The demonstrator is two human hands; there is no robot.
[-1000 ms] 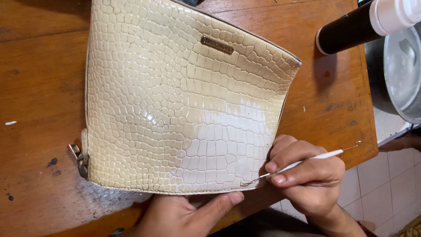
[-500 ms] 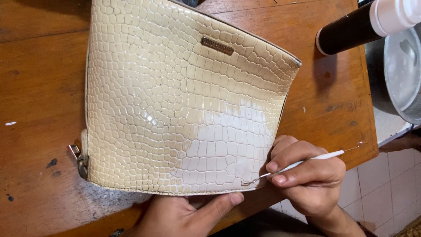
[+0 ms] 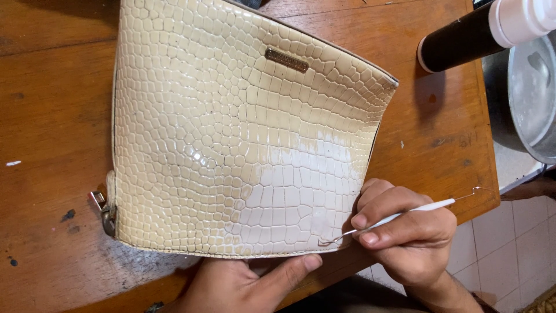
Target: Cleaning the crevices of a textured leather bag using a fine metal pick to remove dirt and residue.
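Right hand (image 3: pixel 405 232) pinches hook tool (image 3: pixel 399 217); left hand (image 3: pixel 249 284) flat under bag (image 3: pixel 231 133); bottle (image 3: pixel 480 32) nearby.

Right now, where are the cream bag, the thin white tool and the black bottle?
cream bag (image 3: pixel 231 145), head view, middle of its scaly front.
thin white tool (image 3: pixel 414 210), head view, on its white handle.
black bottle (image 3: pixel 454 43), head view, on its dark body.

One cream bag (image 3: pixel 243 133), one hooked tool (image 3: pixel 405 214), one dark bottle (image 3: pixel 469 37), one metal pot (image 3: pixel 536 98), two hands (image 3: pixel 405 232).
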